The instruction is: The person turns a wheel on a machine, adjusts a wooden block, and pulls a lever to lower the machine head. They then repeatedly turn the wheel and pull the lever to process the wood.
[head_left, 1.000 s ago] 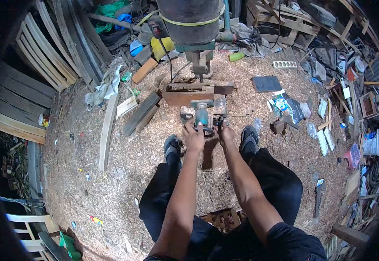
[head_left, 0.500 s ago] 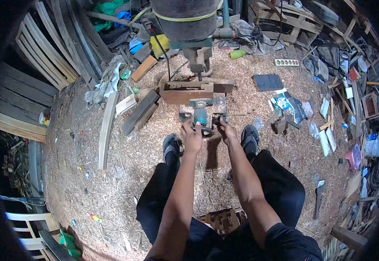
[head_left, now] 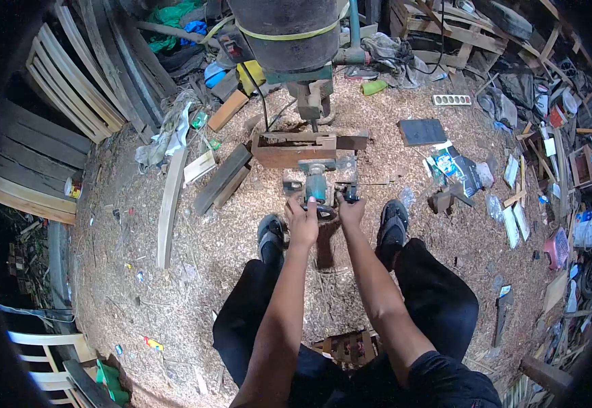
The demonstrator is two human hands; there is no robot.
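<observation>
A drill press-like machine (head_left: 316,92) stands in front of me, its bit pointing down over a wooden workpiece (head_left: 289,155) with a long slot along its top. The workpiece is clamped by a green vise (head_left: 316,185) with a dark handwheel (head_left: 326,213) at its near end. My left hand (head_left: 301,223) is closed on the left side of the handwheel, thumb on top. To the right of the wheel, my right hand (head_left: 351,212) is closed around a small dark handle (head_left: 348,193); the fingertips are partly hidden.
Wood shavings cover the floor (head_left: 140,299). Dark timber pieces (head_left: 222,180) and a pale board (head_left: 171,211) lie left of the machine. A dark block (head_left: 422,132) and a white power strip (head_left: 451,100) are to the right. My feet flank the vise.
My right hand has moved slightly left and toward me, closer to the handwheel. My left hand stays on the wheel. The whole view has shifted slightly.
</observation>
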